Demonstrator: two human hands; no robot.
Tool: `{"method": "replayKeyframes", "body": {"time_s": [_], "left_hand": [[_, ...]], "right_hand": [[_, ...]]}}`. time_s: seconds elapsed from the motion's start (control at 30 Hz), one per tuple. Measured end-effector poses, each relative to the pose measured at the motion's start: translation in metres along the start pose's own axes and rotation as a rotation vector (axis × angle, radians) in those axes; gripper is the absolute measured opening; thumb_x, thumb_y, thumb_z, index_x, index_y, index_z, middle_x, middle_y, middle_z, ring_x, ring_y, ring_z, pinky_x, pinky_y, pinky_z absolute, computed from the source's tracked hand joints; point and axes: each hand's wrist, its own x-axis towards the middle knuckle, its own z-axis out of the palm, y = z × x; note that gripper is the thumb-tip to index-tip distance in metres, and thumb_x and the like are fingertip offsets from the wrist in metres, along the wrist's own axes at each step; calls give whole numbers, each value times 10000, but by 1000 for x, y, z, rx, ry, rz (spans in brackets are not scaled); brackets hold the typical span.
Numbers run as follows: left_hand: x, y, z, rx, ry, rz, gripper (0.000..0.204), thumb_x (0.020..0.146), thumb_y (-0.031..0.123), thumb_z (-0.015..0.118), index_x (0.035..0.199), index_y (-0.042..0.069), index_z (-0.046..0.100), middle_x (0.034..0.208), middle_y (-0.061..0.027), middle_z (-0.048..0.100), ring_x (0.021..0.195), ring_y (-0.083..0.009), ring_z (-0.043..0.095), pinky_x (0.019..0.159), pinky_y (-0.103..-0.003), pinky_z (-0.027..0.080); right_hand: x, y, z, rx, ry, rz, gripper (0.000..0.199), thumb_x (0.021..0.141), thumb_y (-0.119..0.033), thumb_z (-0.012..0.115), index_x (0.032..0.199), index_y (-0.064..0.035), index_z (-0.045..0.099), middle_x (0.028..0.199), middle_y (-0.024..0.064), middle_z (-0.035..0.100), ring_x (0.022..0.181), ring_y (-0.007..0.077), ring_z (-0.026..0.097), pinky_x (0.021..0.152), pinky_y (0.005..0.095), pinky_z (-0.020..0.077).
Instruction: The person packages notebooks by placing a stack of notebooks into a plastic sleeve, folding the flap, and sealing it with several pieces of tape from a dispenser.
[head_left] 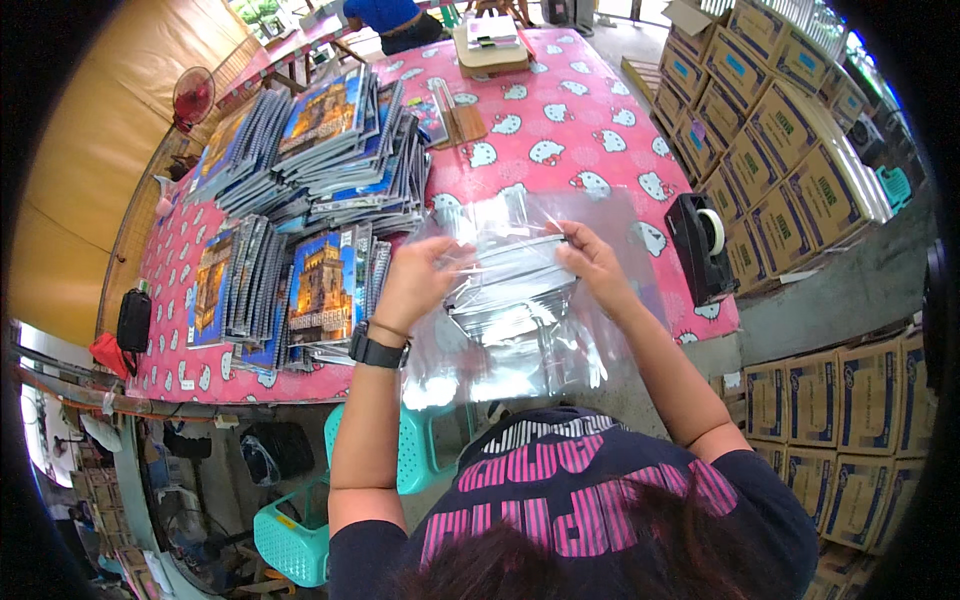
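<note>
In front of me at the table's near edge lies clear, glossy plastic film, spread wide and hanging over the edge. Under or within it is a pale stack with dark edges; glare hides what it is. My left hand, with a dark watch at the wrist, pinches the film at the left of the stack, its fingertips partly veiled by shine. On the right, my right hand grips the film between thumb and fingers near the stack's far right corner.
Stacked spiral notebooks with castle covers fill the table's left side. A black tape dispenser stands at the right edge. Cardboard boxes are piled beyond it. Teal stools stand below. A person in blue is at the far end.
</note>
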Motion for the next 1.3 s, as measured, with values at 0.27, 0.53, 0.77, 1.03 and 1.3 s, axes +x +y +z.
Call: {"method": "replayKeyframes", "body": {"time_s": [0.27,0.53,0.77,1.03,1.3], "left_hand": [[43,72,-63,529,-126,244,177,746,222,691,803,54,696,739,-127,652,670,-256,628,624,-345,488],[41,71,-78,98,211,104,217,828,223,629,873,17,683,763,-63,664,692,-130,602,645,-287,456],[-25,-54,-20,-691,54,-283,196,820,140,633,937,-12,676,925,-53,674,877,-98,593,819,-244,433],[-31,-40,40,-789,163,-280,161,837,99,622,941,-13,671,878,-19,663,813,-70,575,757,-205,436],[-4,-16,-16,-629,171,-207,442,857,385,613,1045,-15,638,987,-80,658,827,-131,596,763,-267,458]], "right_hand": [[56,-112,34,-1300,-173,-127,258,735,-278,653,870,-58,669,885,140,656,863,292,628,735,395,495],[68,-101,-8,-606,103,-428,244,797,-257,666,925,-49,679,831,46,667,764,153,624,733,319,487],[19,-4,-32,-98,56,87,197,828,-213,653,876,-22,665,818,13,631,743,79,552,724,220,420],[19,18,-18,-14,90,89,128,826,-163,655,819,-38,629,732,-39,563,668,36,483,608,190,380],[17,1,-35,-85,125,-49,316,882,-324,581,1044,-57,628,969,49,613,876,102,548,765,224,410]]}}
